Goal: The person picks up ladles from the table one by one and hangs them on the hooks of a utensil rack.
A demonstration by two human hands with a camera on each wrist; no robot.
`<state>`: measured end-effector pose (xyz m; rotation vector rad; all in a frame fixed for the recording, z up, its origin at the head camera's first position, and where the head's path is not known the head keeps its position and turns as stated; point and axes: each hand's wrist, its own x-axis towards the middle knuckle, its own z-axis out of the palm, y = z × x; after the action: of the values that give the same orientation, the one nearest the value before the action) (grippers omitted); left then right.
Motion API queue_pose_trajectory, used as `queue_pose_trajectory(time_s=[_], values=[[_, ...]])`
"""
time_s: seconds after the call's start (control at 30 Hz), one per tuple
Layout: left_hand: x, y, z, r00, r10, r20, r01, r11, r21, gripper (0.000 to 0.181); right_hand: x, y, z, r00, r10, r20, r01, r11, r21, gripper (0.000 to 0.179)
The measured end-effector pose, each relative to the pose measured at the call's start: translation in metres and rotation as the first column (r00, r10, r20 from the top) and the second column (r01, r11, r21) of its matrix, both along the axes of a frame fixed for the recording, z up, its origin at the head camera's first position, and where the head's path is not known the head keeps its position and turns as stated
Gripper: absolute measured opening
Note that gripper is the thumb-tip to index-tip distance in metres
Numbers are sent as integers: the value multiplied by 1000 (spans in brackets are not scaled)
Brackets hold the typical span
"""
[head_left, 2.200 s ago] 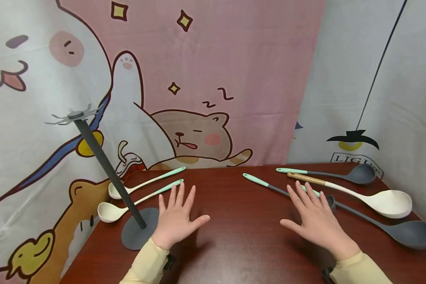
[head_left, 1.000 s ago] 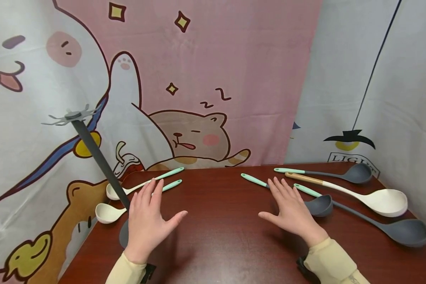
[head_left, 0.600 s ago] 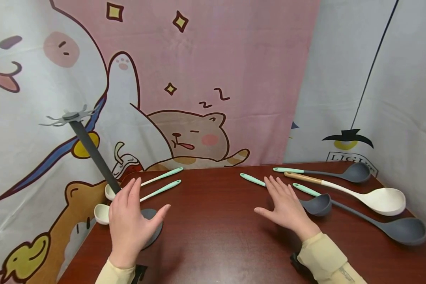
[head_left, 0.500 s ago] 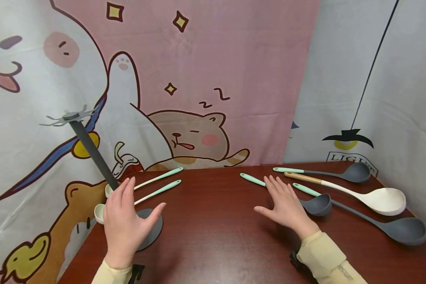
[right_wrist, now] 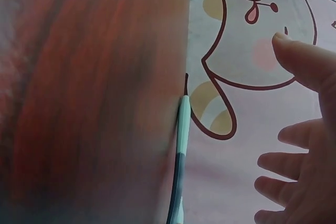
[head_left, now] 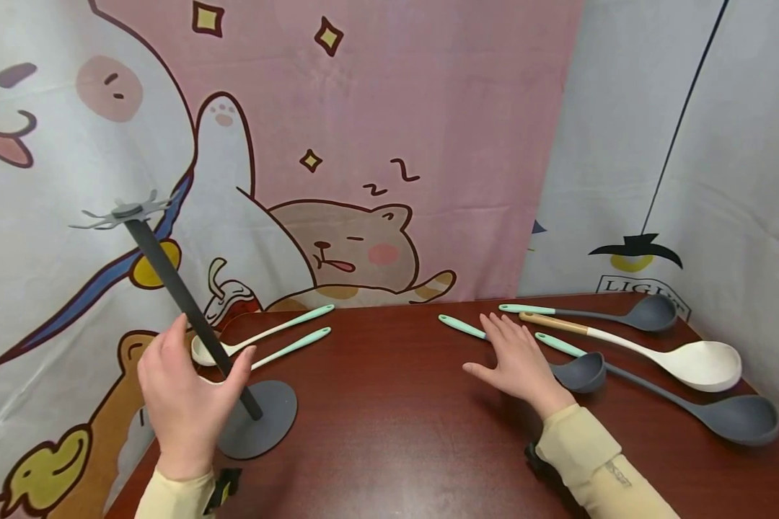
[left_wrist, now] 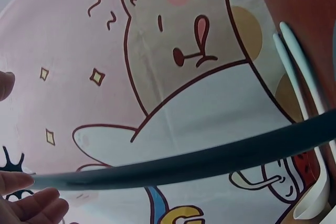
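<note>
A grey rack with a ring of hooks on a slim pole point(head_left: 169, 274) and a round base stands at the left. My left hand point(head_left: 188, 396) is at the pole, thumb and fingers spread on either side; contact cannot be made out. In the left wrist view, the pole point(left_wrist: 184, 173) crosses beside the fingers. My right hand point(head_left: 519, 364), fingers extended, hovers over a small grey ladle point(head_left: 584, 373), covering part of its shaft. Its mint handle point(right_wrist: 184, 124) shows in the right wrist view, apart from the fingers.
Behind the pole lie two white ladles with mint handles point(head_left: 305, 341), one bowl hidden by my hand. To the right are a grey ladle point(head_left: 652, 315), a white ladle with a tan handle point(head_left: 704, 366) and a big grey ladle point(head_left: 746, 419). A printed cloth point(head_left: 480, 144) hangs behind the table point(head_left: 396, 432).
My left hand has moved left, from the right side of the base to the pole. My right hand has shifted left over the small grey ladle. The rack and ladles have stayed put.
</note>
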<state>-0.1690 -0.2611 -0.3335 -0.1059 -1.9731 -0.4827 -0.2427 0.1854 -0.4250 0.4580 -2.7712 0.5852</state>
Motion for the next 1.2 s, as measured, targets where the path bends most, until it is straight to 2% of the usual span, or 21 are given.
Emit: queue_pose_trajectory(time_s=[0.23, 0.43, 0.6, 0.93, 1.2], values=[[-7, -11, 7, 999, -5, -46, 8, 998, 66, 87, -9, 4, 0, 1000, -4, 15, 3, 1000, 18, 91], [-12, -17, 13, 1000, 4, 7, -5, 991, 132, 80, -16, 8, -1, 1000, 0, 4, 0, 1000, 21, 87], [-17, -18, 17, 999, -9, 42, 0, 976, 216, 77, -21, 11, 0, 999, -18, 33, 17, 1000, 20, 84], [-24, -17, 24, 988, -24, 150, -32, 932, 362, 69, -33, 16, -1, 991, -65, 118, 65, 998, 6, 78], [-29, -18, 28, 991, -52, 121, -1, 915, 403, 56, -40, 18, 1, 983, -94, 159, 94, 996, 8, 73]])
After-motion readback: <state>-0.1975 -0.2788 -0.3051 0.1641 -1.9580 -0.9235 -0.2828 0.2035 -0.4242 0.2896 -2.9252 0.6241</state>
